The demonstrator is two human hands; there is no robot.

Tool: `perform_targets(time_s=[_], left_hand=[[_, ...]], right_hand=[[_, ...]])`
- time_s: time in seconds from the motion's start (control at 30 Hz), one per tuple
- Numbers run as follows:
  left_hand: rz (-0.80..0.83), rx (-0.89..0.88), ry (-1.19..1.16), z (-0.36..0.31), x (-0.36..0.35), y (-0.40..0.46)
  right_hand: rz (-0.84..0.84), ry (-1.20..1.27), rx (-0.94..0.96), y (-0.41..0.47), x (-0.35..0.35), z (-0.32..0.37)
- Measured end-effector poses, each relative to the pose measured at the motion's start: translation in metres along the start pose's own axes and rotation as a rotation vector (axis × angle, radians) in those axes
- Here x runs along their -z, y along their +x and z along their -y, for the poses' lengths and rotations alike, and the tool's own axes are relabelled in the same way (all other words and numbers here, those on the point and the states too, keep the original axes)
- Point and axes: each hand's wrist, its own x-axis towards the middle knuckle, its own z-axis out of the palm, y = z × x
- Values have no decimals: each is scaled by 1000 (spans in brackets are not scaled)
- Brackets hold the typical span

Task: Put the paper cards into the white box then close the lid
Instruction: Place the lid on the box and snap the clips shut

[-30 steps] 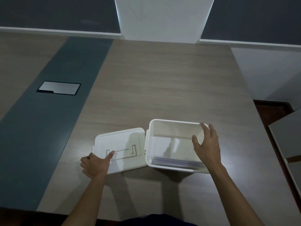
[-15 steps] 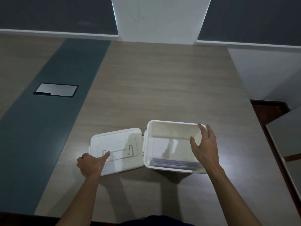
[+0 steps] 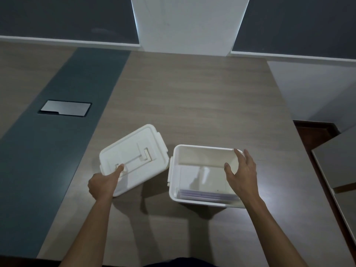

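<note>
Lid (image 3: pixel 134 157) gripped by left hand (image 3: pixel 103 183); open right hand (image 3: pixel 243 176) on white box (image 3: pixel 202 151)

The box (image 3: pixel 202 153) stands open on the tabletop (image 3: pixel 192 97), with the cards (image 3: pixel 208 194) lying flat against its near wall. Left of the box, the lid (image 3: pixel 138 157) is tilted, its far end raised. The left hand (image 3: pixel 104 183) grips the lid's near corner, thumb on top. The right hand (image 3: pixel 243 175) is spread over the box's right wall, fingers seemingly touching the rim. Far left of the box, a metal plate (image 3: pixel 65 108) is set into the tabletop.
</note>
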Motion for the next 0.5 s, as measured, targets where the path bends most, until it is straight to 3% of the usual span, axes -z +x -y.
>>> perform_targets(time_s=[0.17,0.5], left_hand=[[-37,-74,-74,-30,7,0],[23,-297,-151,-80,-3,-40]], right_hand=[[-76,10,60,-1,4,7],[-71,281,91,0,19,43]])
